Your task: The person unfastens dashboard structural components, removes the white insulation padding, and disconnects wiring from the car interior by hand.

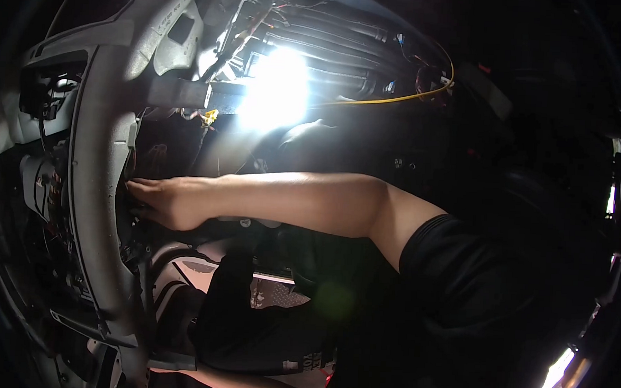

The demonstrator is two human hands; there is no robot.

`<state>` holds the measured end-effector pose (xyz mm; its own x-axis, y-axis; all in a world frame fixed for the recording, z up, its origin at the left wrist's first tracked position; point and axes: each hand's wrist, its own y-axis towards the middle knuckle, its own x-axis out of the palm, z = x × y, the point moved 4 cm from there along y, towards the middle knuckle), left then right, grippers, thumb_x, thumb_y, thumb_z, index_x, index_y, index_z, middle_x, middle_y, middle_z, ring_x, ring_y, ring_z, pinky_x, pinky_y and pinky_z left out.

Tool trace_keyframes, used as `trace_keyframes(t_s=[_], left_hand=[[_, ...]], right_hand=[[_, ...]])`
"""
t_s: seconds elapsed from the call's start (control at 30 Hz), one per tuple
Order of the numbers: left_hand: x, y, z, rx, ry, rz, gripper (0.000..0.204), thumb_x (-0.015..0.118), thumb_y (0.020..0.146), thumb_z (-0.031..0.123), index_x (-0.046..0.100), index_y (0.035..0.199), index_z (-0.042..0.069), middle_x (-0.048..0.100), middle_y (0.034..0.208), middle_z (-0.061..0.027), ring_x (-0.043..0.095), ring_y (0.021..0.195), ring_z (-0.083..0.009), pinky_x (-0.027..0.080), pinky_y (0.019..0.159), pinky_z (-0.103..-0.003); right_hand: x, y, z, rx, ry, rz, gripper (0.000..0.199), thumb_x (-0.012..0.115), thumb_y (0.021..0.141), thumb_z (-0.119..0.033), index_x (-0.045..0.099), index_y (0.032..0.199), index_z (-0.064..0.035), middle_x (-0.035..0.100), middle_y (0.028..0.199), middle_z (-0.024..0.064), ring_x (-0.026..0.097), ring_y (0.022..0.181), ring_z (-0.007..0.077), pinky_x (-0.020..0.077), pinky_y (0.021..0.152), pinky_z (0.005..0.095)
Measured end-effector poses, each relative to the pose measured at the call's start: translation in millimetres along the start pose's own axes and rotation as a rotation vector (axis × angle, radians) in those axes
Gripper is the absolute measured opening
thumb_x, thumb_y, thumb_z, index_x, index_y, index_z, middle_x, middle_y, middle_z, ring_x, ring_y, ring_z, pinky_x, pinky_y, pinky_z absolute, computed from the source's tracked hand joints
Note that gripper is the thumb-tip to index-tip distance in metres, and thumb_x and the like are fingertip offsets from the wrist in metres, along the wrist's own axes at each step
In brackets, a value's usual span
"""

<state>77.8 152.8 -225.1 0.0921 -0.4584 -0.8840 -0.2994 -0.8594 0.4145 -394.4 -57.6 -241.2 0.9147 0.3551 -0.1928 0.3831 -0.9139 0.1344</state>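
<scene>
Grey, long, curved beam (97, 185) runs beside my bare right hand (178, 201); I can't tell whether its fingers grasp anything, nor see my left hand, so gentle feeling suits.

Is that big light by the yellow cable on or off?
On: the light glares bright white and brightens the top edge of the forearm below it. Its own shape is lost in the glare.

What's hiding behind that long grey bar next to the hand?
At the picture-right edge of the grey bar, the right hand reaches into dark shadow. Whatever lies directly behind is covered by the bar, so I can't tell what's there.
</scene>
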Motion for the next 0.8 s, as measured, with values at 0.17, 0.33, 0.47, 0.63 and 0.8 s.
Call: trace_keyframes(t_s=[0.17,0.33,0.47,0.63,0.8], left_hand=[[3.4,-2.5,-0.3,-0.026,-0.002,-0.003,0.104,0.082,0.058,0.058,0.045,0.131,-0.007,0.049,0.135,-0.0173,0.050,0.121,-0.0330,0.042,0.100,-0.046],[1.7,-6.7,-2.3,-0.047,0.003,-0.007,0.099,0.081,0.061,0.055,0.046,0.130,-0.007,0.050,0.134,-0.0173,0.051,0.120,-0.0329,0.043,0.099,-0.045],[-1.1,-6.9,-5.7,-0.056,0.005,-0.015,0.095,0.080,0.063,0.053,0.047,0.129,-0.006,0.051,0.133,-0.0173,0.052,0.119,-0.0327,0.043,0.099,-0.045],[-10.9,-17.7,-10.5,-0.072,0.011,-0.044,0.090,0.079,0.066,0.050,0.048,0.128,-0.006,0.052,0.132,-0.0173,0.053,0.117,-0.0326,0.044,0.098,-0.045],[-20.5,-33.4,-11.5,-0.095,0.009,-0.078,0.085,0.077,0.068,0.047,0.049,0.127,-0.006,0.053,0.131,-0.0173,0.054,0.116,-0.0324,0.044,0.097,-0.044]], right_hand=[[-1.6,-3.3,-9.8,0.110,-0.129,-0.044,0.078,0.049,0.092,-0.018,0.007,0.154,0.0018,0.023,0.154,0.0302,0.033,0.141,0.0401,0.0323,0.115,0.0414],[-3.6,-9.7,4.8,0.511,-0.324,-0.269,0.080,0.053,0.088,-0.013,0.011,0.156,-0.0062,0.032,0.150,0.0279,0.046,0.130,0.0400,0.0419,0.106,0.0421],[-4.7,-0.3,5.2,0.314,-0.180,-0.118,0.064,0.055,0.091,-0.020,0.032,0.150,-0.0121,0.037,0.146,0.0246,0.044,0.130,0.0396,0.0402,0.105,0.0432],[-6.0,12.3,22.6,0.230,0.018,0.223,0.031,0.056,0.093,-0.025,0.066,0.114,-0.0054,0.068,0.099,0.0226,0.063,0.101,0.0384,0.0501,0.091,0.0440],[-10.8,18.2,61.6,0.601,0.280,0.287,0.028,0.057,0.091,-0.019,0.069,0.113,-0.0074,0.070,0.100,0.0149,0.067,0.091,0.0271,0.0537,0.081,0.0387]])
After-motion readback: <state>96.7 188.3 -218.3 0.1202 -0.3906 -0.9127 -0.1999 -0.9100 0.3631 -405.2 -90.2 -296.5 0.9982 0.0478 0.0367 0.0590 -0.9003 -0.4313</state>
